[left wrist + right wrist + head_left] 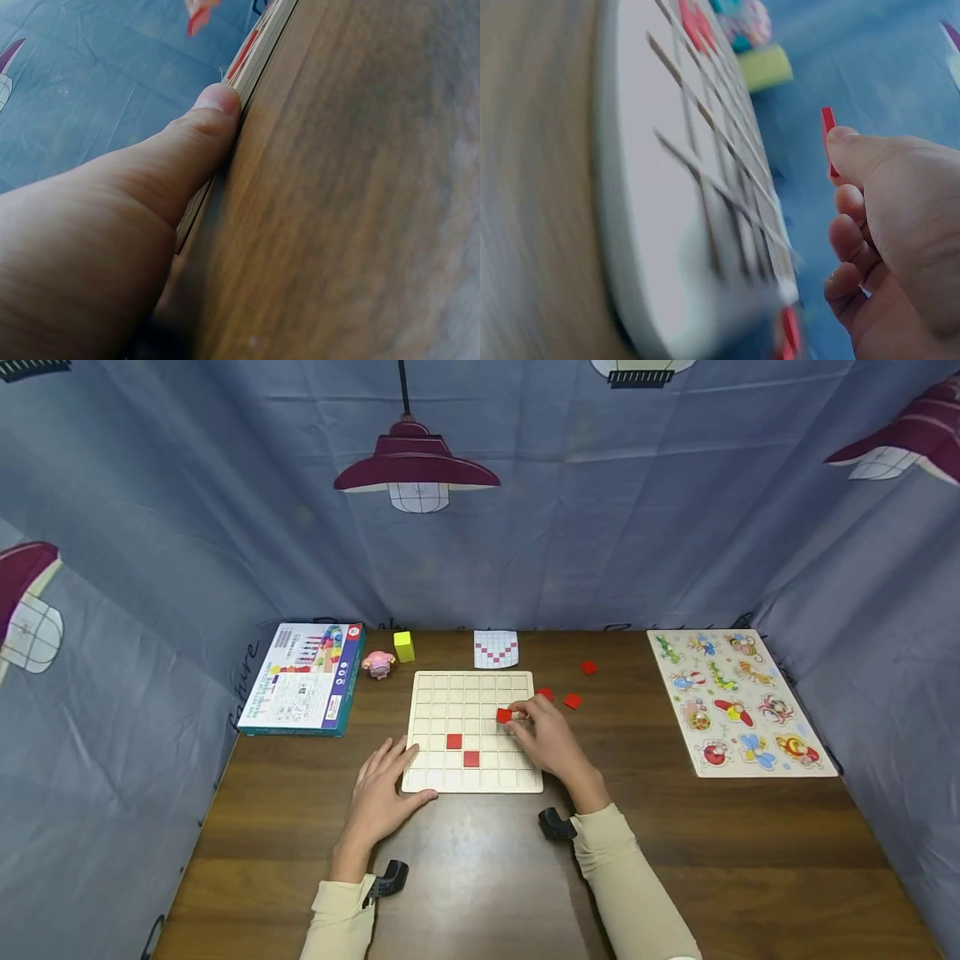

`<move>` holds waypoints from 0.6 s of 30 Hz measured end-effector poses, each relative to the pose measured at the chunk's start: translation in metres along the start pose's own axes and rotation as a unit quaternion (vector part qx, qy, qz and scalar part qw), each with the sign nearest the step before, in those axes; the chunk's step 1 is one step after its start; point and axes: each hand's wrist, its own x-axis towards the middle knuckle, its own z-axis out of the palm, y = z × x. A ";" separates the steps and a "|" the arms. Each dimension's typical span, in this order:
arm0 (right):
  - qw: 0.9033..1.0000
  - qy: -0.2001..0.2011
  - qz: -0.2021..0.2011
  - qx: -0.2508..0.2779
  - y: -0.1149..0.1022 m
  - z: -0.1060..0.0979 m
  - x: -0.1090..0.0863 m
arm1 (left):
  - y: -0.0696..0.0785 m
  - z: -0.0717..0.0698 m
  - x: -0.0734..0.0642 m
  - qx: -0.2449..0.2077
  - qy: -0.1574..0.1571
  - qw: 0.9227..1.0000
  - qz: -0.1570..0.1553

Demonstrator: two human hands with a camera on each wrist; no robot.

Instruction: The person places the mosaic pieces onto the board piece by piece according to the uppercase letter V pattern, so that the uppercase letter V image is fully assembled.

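Observation:
A pale grid board lies on the table with two red square tiles, one tile and a second tile, in its cells. My left hand rests at the board's lower left corner, fingers spread along the side and thumb at the near edge. In the left wrist view the thumb touches that edge. Over the board's right half, my right hand pinches a red tile between thumb and fingers. The right wrist view shows this held tile on edge, raised off the board.
Loose red tiles lie right of the board. Behind it sit a pattern card, a yellow block and a pink figurine. A boxed game stands left; an insect-picture board lies right. Curtains enclose the table.

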 end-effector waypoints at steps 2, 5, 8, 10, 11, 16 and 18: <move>1.000 -0.016 -0.011 -0.008 -0.007 0.010 0.004 | 0.001 0.001 0.001 0.000 -0.001 1.000 0.003; 0.999 -0.042 -0.014 -0.024 -0.017 0.025 0.010 | 0.002 0.001 0.002 -0.002 -0.003 1.000 0.002; 0.998 -0.060 -0.012 -0.033 -0.026 0.037 0.017 | 0.001 0.001 0.001 0.000 -0.001 1.000 0.004; 0.997 -0.067 -0.014 -0.036 -0.031 0.043 0.022 | 0.000 0.001 0.001 0.001 0.001 1.000 0.002; 0.997 -0.070 -0.016 -0.036 -0.034 0.045 0.024 | 0.000 0.000 0.000 0.002 0.002 1.000 0.000; 0.995 -0.081 -0.017 -0.057 -0.047 0.056 0.035 | 0.000 0.000 0.000 0.002 -0.001 1.000 0.001; 0.993 -0.090 -0.020 -0.071 -0.050 0.060 0.038 | 0.000 0.000 0.000 0.001 -0.002 1.000 0.002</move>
